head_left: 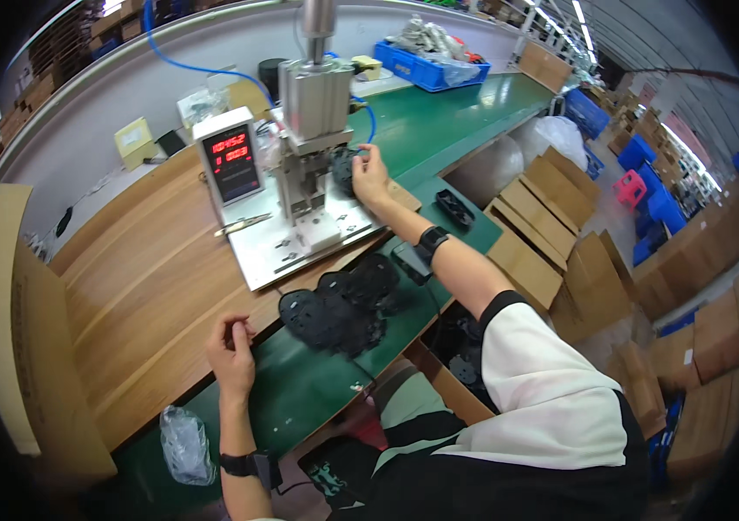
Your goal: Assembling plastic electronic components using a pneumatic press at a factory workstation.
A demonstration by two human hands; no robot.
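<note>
My right hand (370,177) reaches to the right side of a small bench press (313,100), its fingers pinched on a round black plastic part (342,171). That part is held upright close to the press tooling, and whether it touches the tooling cannot be made out. Over the front edge of a wooden board, my left hand (232,354) hangs with loosely curled fingers, the thumb apart, and nothing visible in it. Between my hands, a pile of similar black plastic parts (335,313) lies on the green tabletop in front of the metal base plate (267,262).
A counter box (229,156) with red digits stands left of the press; a pen-like tool (243,225) rests on the base plate. A clear plastic bag (186,445) lies front left. Cardboard boxes (534,221) flank the table's right side; a blue crate (432,68) sits at the back.
</note>
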